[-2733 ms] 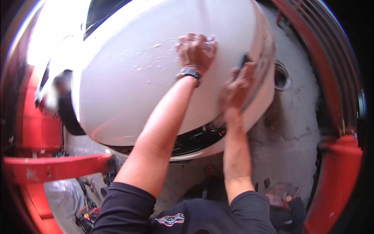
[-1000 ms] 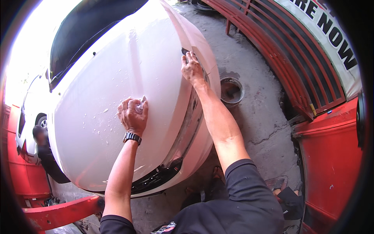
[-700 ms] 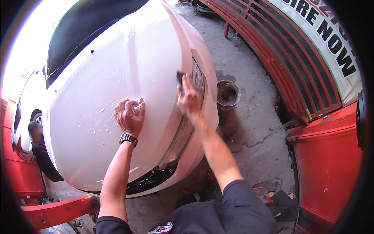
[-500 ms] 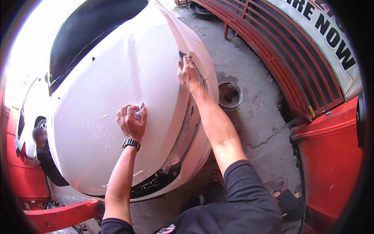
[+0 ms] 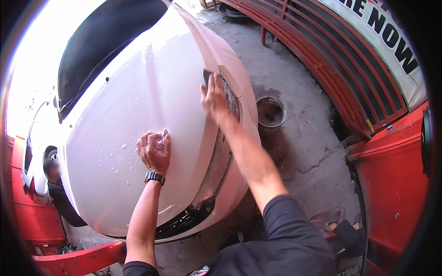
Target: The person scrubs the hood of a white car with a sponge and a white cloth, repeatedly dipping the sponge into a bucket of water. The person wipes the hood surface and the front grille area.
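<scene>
- Right hand (image 5: 214, 99), holding a dark block (image 5: 207, 77), has slid back along the white hood (image 5: 115, 124);
- left hand (image 5: 154, 154) clutches a pale wad (image 5: 160, 143);
- bucket (image 5: 280, 121) and red railing (image 5: 317, 69) at right.

The left grip (image 5: 154, 154) mostly hides a crumpled whitish wad (image 5: 160, 144); the right grip (image 5: 214, 99) covers part of a flat dark block (image 5: 207, 75). The head of a black-clad co-worker (image 5: 64, 204) is blurred, a white fabric banner (image 5: 384, 32) cut off above, a round grey bucket (image 5: 284, 116)'s dark contents (image 5: 270, 112) unclear.

A dark short-sleeved shirt (image 5: 276, 253) with plain sleeves (image 5: 291, 221) ending above the elbows and a small pinkish-white print (image 5: 201, 271) in front; a dark, segmented-band wristwatch (image 5: 155, 177) on the left wrist
</scene>
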Action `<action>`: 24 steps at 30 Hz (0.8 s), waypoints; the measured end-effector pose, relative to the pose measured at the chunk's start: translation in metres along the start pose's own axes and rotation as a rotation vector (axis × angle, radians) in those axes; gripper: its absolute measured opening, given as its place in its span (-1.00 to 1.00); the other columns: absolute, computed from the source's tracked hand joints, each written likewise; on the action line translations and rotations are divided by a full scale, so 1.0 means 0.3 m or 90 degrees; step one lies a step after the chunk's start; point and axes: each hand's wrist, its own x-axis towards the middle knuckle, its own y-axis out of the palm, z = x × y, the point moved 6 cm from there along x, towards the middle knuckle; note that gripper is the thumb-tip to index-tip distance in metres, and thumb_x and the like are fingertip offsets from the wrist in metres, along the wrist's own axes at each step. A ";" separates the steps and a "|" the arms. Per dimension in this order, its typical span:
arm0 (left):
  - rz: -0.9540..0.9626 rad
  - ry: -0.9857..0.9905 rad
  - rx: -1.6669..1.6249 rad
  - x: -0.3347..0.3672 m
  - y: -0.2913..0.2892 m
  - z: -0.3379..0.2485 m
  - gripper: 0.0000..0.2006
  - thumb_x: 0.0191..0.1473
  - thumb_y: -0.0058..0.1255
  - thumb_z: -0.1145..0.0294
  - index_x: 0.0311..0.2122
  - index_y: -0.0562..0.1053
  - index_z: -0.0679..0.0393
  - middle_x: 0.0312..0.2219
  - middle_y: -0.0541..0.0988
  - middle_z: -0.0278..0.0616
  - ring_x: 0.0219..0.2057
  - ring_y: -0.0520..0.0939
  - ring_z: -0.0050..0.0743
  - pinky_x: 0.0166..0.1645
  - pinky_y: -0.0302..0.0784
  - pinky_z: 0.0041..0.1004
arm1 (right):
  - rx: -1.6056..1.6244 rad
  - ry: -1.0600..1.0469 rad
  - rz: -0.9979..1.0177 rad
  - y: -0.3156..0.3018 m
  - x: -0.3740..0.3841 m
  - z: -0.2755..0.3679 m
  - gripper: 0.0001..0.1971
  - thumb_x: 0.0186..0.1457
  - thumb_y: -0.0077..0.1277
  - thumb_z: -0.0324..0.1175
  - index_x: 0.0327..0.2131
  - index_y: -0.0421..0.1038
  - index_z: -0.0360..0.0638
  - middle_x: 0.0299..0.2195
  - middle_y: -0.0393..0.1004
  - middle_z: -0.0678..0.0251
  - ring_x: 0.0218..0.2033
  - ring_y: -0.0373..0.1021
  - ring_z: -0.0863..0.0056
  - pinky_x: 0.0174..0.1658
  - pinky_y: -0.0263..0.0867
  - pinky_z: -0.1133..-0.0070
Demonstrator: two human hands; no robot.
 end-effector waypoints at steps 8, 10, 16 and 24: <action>0.002 0.006 0.025 -0.025 -0.041 0.040 -0.74 0.01 0.24 0.10 -0.37 0.54 0.08 -0.19 0.59 -0.09 -0.06 0.53 0.00 0.10 0.38 -0.05 | 0.040 -0.020 -0.085 -0.054 -0.341 0.162 -0.34 0.36 -0.16 -0.15 0.23 0.13 -0.68 0.29 0.08 -0.43 0.36 0.07 -0.18 0.42 -0.01 0.19; -0.010 0.010 0.007 -0.005 -0.025 0.011 -0.73 0.00 0.24 0.10 -0.36 0.54 0.08 -0.19 0.58 -0.09 -0.06 0.53 0.00 0.10 0.38 -0.04 | -0.008 0.042 -0.011 -0.036 -0.037 0.048 -0.36 0.40 -0.26 -0.11 0.20 0.19 -0.68 0.26 0.15 -0.41 0.34 0.12 -0.13 0.42 0.01 0.26; 0.000 0.003 0.024 -0.005 -0.048 0.044 -0.73 0.01 0.24 0.09 -0.34 0.54 0.07 -0.17 0.58 -0.10 -0.04 0.52 0.01 0.11 0.37 -0.03 | 0.007 -0.015 -0.063 -0.023 -0.278 0.164 -0.39 0.36 -0.14 -0.21 0.28 0.13 -0.55 0.34 0.09 -0.23 0.41 0.01 -0.01 0.44 -0.04 0.25; 0.013 -0.002 0.012 -0.016 -0.037 0.044 -0.74 0.01 0.24 0.10 -0.33 0.55 0.07 -0.16 0.59 -0.10 -0.02 0.52 0.00 0.09 0.37 -0.03 | 0.083 -0.073 -0.093 -0.058 -0.284 0.154 -0.50 0.31 -0.05 -0.35 0.20 0.27 -0.56 0.30 0.19 -0.20 0.38 0.09 -0.04 0.41 0.05 0.22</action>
